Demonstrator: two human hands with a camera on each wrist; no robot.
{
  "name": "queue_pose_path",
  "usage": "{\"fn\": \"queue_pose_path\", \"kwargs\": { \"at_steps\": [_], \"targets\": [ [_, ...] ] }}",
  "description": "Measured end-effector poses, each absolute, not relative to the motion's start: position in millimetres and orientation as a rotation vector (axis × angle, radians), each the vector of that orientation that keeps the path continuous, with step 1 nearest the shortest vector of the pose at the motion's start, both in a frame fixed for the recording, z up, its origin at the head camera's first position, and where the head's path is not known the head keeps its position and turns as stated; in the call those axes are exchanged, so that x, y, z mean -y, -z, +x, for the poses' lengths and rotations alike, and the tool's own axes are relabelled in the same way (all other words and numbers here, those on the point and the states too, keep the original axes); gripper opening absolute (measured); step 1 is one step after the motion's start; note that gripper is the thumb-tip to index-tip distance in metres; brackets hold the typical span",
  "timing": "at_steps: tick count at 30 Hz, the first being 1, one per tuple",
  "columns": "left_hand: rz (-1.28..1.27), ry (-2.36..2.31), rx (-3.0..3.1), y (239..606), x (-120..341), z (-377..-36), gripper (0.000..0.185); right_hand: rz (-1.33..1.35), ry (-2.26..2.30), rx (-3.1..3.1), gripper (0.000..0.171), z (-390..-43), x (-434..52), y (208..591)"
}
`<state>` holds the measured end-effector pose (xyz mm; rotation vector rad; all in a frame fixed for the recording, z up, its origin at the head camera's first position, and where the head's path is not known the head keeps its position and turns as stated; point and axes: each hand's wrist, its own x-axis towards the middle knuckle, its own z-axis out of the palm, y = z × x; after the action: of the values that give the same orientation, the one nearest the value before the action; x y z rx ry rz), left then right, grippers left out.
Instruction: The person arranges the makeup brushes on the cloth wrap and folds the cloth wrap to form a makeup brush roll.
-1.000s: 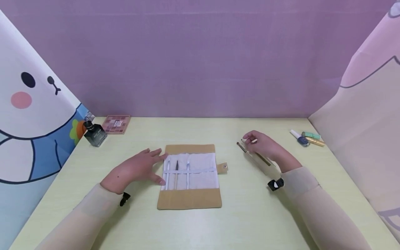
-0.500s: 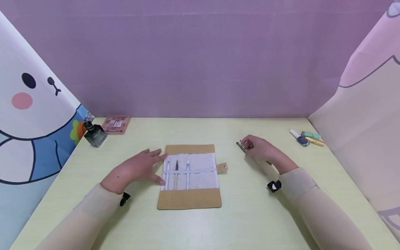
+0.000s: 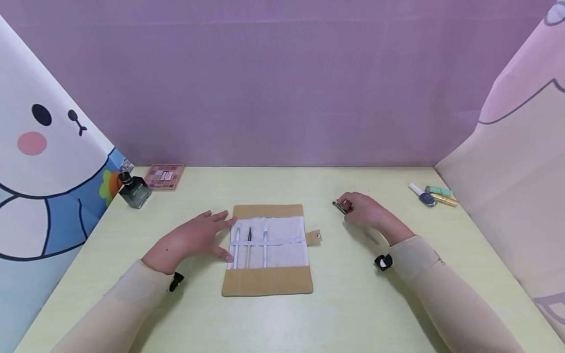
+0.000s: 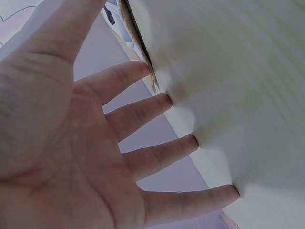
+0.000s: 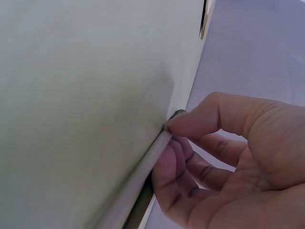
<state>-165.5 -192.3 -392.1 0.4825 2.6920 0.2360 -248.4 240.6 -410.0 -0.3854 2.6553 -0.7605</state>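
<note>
A tan fabric brush roll (image 3: 267,281) lies unfolded on the table, several slim brushes (image 3: 249,245) tucked under its pale strap. My left hand (image 3: 194,240) spreads its fingers at the roll's left side, thumb and a fingertip on that edge. In the left wrist view, the other fingertips touch the tabletop. To the right of the roll, my right hand (image 3: 364,211) is low over the table. Its thumb and index finger pinch a slim white-handled brush (image 5: 136,186) near its dark tip. A dark brown brush (image 3: 339,208) lies alongside, partly hidden by the hand.
A dark glass bottle (image 3: 135,192) and a pink palette (image 3: 165,177) stand at the back left. At the back right lie a dark blue bottle with a white cap (image 3: 426,198), a green tube (image 3: 439,191) and a gold tube (image 3: 445,200). The roll's snap tab (image 3: 314,237) sticks out rightward.
My right hand has come down and slightly toward me, closing its fingers about the slim brush. The white part seen by its fingers earlier is hidden in the head view. The left hand stays put.
</note>
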Motion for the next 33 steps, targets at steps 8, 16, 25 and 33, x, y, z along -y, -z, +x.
{"fn": "queue_pose_path", "kwargs": {
  "at_steps": [8, 16, 25, 33],
  "targets": [
    [0.479, -0.223, -2.695, 392.3, 191.6, -165.2, 0.112, -0.385, 0.714, -2.682, 0.051, -249.9, -240.1, 411.5],
    [0.477, -0.233, -2.696, 393.1, 191.8, -166.0, 0.112, -0.385, 0.727, -2.658, 0.052, -248.6, -243.6, 409.5],
    [0.462, -0.251, -2.691, 392.7, 191.6, -165.3, 0.113, -0.379, 0.738, -2.637, 0.052, -246.6, -243.7, 404.1],
    [0.474, -0.25, -2.693, 391.8, 191.6, -165.3, 0.112, -0.394, 0.846, -2.639, 0.051, -241.2, -241.9, 393.7]
  ]
}}
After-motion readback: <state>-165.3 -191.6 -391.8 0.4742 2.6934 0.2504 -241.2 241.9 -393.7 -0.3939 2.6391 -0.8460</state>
